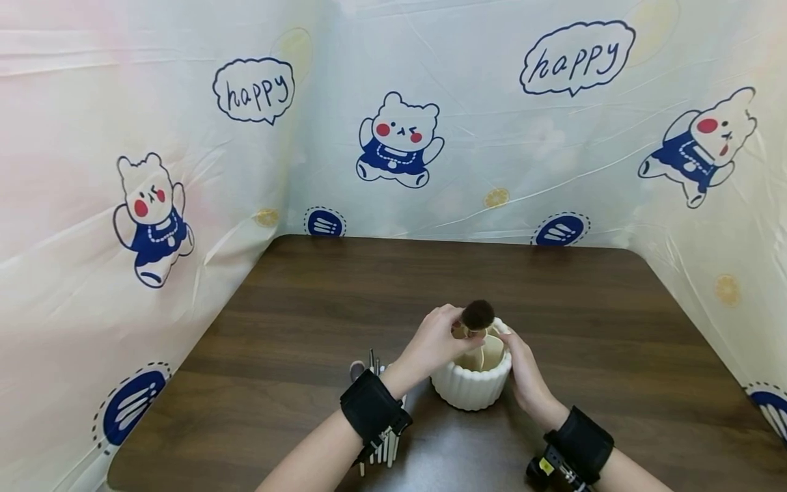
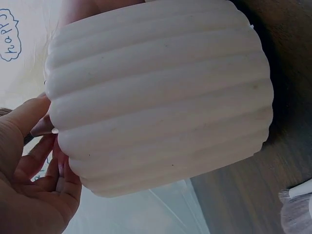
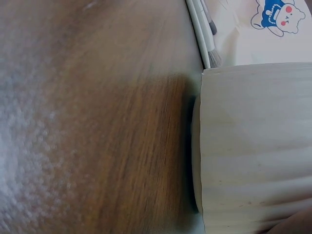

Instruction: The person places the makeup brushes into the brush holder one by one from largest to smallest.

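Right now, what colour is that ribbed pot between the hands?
The ribbed pot is creamy white, plain apart from its ridges; the left wrist view shows it best.

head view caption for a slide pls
Left hand holds a dark-bristled brush over a ribbed white cup; right hand steadies its rim.

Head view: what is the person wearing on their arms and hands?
Both forearms are bare, with no sleeves, and the left hand and right hand wear no gloves. Each wrist carries a wide black strap: the left strap is a plain padded band, and the right strap has a small black device with a yellow mark fixed beside it. No rings show.
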Tool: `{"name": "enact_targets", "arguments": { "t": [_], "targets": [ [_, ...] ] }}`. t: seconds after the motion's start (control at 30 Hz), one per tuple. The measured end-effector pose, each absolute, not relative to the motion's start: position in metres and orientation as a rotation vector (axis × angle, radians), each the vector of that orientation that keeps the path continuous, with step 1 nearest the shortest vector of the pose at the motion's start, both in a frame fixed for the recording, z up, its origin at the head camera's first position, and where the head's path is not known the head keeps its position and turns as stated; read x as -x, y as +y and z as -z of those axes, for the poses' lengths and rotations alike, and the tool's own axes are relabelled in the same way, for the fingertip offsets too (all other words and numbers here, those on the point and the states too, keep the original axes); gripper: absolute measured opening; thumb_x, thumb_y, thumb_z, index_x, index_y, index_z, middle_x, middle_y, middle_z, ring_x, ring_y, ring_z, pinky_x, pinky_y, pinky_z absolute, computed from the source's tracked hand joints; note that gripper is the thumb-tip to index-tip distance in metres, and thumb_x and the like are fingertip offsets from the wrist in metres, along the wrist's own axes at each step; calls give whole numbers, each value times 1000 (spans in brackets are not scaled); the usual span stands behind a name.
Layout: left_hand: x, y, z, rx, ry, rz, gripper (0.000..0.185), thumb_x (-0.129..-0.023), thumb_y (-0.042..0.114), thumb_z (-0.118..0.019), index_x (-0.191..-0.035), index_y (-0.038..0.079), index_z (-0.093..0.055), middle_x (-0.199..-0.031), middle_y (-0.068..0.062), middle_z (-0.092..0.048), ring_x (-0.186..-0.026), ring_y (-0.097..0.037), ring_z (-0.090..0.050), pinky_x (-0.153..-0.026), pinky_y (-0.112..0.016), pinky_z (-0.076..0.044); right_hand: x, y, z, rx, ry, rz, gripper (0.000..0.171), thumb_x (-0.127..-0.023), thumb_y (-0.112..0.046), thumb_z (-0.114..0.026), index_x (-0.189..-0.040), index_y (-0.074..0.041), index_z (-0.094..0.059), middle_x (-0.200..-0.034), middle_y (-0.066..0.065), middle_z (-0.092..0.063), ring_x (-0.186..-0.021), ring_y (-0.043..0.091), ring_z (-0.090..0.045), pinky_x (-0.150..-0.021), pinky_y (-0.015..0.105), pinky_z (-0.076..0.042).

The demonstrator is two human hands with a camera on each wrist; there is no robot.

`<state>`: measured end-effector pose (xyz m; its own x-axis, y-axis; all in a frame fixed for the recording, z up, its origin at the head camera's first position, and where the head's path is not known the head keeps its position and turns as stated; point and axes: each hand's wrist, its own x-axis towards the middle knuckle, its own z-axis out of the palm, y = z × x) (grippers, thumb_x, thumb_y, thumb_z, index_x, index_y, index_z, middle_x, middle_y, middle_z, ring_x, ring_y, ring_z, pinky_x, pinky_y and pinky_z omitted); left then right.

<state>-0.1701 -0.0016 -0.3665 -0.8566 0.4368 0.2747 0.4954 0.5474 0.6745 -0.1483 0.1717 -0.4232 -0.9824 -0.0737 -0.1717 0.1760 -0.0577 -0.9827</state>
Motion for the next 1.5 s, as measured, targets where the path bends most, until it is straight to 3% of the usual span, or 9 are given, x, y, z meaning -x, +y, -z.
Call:
{"name": "enact_targets", "arguments": {
  "t": [0.23,0.33,0.47,0.57,0.8,0.9,1.13,1.33,1.5],
  "targets": [
    [166,-13,367,737,-2766,1245,35,-80,27,-77,-109,10,-68,-105,-5,-67,-98,-18,-59,-83,-25,-47,149,171,424,-141,2055,2155,52,-102,-29,-23,-148,-4,-28,-152,10,-30,-114,-9,-41,-93,7,-35],
    [164,-21,365,697,-2789,1269,43,-81,29,-76,-118,9,-65,-112,-5,-65,-102,-20,-59,-86,-29,-48,149,171,423,-135,2039,2162,53,-102,-27,-23,-149,-3,-26,-154,11,-26,-125,-3,-37,-97,9,-33],
    [159,-34,360,658,-2794,1282,46,-82,28,-75,-121,9,-63,-114,-8,-63,-102,-25,-58,-85,-33,-47,148,170,422,-116,2020,2174,54,-101,-23,-22,-150,-1,-21,-158,13,-19,-144,21,-19,-116,30,-22],
    [154,-47,360,619,-2781,1292,42,-83,25,-75,-120,8,-63,-113,-9,-62,-103,-26,-59,-86,-36,-48,148,171,421,-105,2012,2176,55,-101,-22,-21,-151,0,-18,-159,15,-15,-146,25,-12,-119,40,-14],
    [150,-81,365,384,-2748,1285,34,-86,21,-71,-117,8,-64,-112,-11,-63,-104,-26,-60,-89,-41,-51,149,171,418,-142,2033,2148,53,-101,-26,-21,-149,-2,-24,-154,11,-25,-134,12,-29,-97,10,-31],
    [149,-96,372,247,-2780,1280,32,-87,19,-69,-117,9,-64,-110,-10,-63,-101,-25,-60,-86,-40,-51,151,171,418,-162,2027,2148,53,-101,-26,-21,-149,-3,-25,-154,9,-25,-131,8,-30,-92,6,-32],
    [141,-121,395,80,-2902,1288,29,-88,16,-68,-113,4,-64,-107,-13,-64,-91,-20,-59,-78,-36,-50,150,172,419,-150,1996,2173,54,-100,-23,-21,-150,-1,-21,-157,11,-19,-144,21,-17,-117,33,-19],
    [138,-135,411,25,-2960,1231,26,-86,14,-68,-108,1,-65,-102,-12,-66,-85,-19,-60,-72,-33,-50,150,172,419,-157,1993,2160,54,-101,-23,-20,-150,-2,-21,-156,11,-21,-142,19,-20,-114,30,-20],
    [135,-145,420,-74,-2956,1195,21,-85,13,-69,-100,0,-65,-92,-10,-68,-82,-20,-62,-71,-34,-50,150,172,419,-128,1981,2181,54,-101,-22,-21,-150,1,-20,-158,13,-17,-145,23,-14,-120,41,-14]
  ]
}}
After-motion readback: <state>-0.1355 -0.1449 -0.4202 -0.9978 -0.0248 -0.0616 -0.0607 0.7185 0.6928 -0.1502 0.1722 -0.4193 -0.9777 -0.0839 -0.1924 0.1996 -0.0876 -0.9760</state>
